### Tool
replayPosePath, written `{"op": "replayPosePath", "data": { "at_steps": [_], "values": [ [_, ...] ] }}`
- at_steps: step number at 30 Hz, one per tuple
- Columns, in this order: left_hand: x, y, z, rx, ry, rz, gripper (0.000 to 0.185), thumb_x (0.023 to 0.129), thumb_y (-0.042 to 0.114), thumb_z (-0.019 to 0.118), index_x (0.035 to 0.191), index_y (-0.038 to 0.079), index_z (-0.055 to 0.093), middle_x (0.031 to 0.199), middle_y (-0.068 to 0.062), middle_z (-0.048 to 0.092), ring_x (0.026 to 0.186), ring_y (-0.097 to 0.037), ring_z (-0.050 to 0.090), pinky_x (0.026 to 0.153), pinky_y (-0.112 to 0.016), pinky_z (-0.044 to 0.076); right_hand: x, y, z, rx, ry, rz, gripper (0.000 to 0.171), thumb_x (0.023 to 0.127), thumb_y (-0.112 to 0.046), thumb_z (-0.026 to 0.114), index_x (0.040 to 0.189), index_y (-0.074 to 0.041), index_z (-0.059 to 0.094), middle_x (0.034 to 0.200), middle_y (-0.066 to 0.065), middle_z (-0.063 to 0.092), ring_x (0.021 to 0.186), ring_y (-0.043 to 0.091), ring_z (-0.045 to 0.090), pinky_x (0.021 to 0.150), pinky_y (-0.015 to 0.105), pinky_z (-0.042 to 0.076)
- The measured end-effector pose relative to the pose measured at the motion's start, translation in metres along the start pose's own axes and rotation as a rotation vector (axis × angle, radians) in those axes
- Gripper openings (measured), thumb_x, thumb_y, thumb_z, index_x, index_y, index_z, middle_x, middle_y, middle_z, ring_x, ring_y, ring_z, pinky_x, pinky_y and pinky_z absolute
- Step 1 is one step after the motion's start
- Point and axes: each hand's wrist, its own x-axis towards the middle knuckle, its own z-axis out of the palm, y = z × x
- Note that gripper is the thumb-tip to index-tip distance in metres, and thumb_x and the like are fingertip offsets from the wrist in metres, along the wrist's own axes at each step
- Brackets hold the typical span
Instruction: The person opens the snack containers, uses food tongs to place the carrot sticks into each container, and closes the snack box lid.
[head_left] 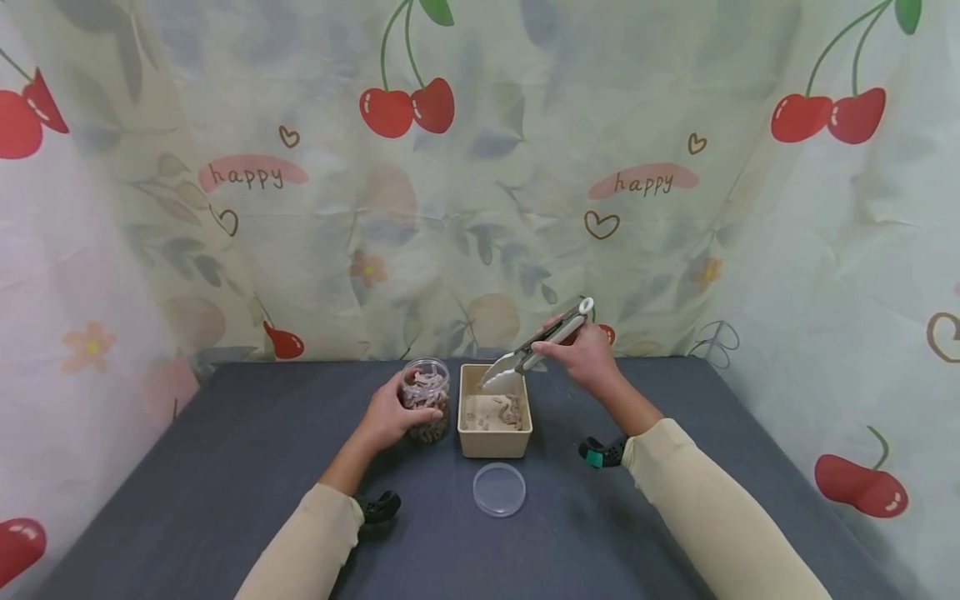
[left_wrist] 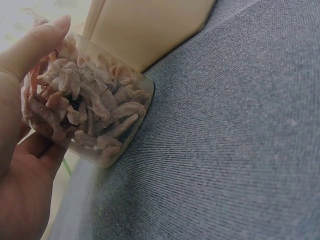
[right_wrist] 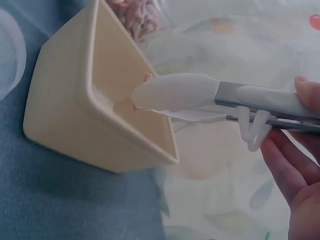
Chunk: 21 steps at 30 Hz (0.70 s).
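My left hand (head_left: 388,414) grips a clear open jar (left_wrist: 112,82) filled with brownish-pink dried strips, which stands on the table. Fingers and thumb wrap round its sides. To the right of the jar sits a beige rectangular box (head_left: 495,445), with some strips (head_left: 512,410) on its bottom. My right hand (head_left: 587,357) holds white-and-grey kitchen tongs (head_left: 534,351) by the handles. Their white heads (right_wrist: 175,95) point down into the box. In the right wrist view a small pinkish piece (right_wrist: 147,77) shows by the tips; the rest of it is hidden.
A round clear lid (head_left: 499,490) lies on the dark grey table (head_left: 285,450) in front of the box. A patterned curtain (head_left: 480,192) hangs behind the table and along both sides. Black bands (head_left: 603,452) are worn on both wrists, by the cream sleeves.
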Motion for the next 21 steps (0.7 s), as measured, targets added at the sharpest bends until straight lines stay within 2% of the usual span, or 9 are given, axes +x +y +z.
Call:
{"op": "replayPosePath", "data": {
  "at_steps": [7, 10, 21],
  "values": [
    [-0.001, 0.000, 0.000, 0.007, 0.008, 0.009, 0.090, 0.072, 0.036, 0.087, 0.145, 0.009, 0.042, 0.136, -0.019, 0.050, 0.120, -0.032, 0.050, 0.096, -0.049, 0.041, 0.002, -0.015, 0.000, 0.127, 0.030, -0.011, 0.039, 0.082, -0.007, 0.079, 0.115, 0.005, 0.060, 0.110, 0.019, 0.068, 0.096, 0.022, 0.066, 0.076, 0.026, 0.052],
    [0.000, 0.000, 0.000, 0.008, 0.013, 0.013, 0.090, 0.072, 0.035, 0.087, 0.145, 0.009, 0.042, 0.136, -0.019, 0.050, 0.120, -0.032, 0.050, 0.096, -0.048, 0.041, 0.004, -0.017, 0.000, 0.140, 0.056, -0.032, 0.039, 0.081, -0.010, 0.080, 0.113, 0.002, 0.062, 0.107, 0.015, 0.069, 0.096, 0.021, 0.066, 0.078, 0.027, 0.052],
    [0.002, -0.003, 0.002, -0.005, 0.012, 0.033, 0.090, 0.072, 0.034, 0.087, 0.145, 0.007, 0.041, 0.134, -0.019, 0.051, 0.118, -0.031, 0.051, 0.096, -0.047, 0.040, 0.013, -0.039, 0.014, 0.243, 0.107, -0.147, 0.031, 0.079, -0.009, 0.081, 0.105, 0.001, 0.067, 0.092, 0.010, 0.070, 0.078, 0.014, 0.064, 0.067, 0.026, 0.049]
  ]
}}
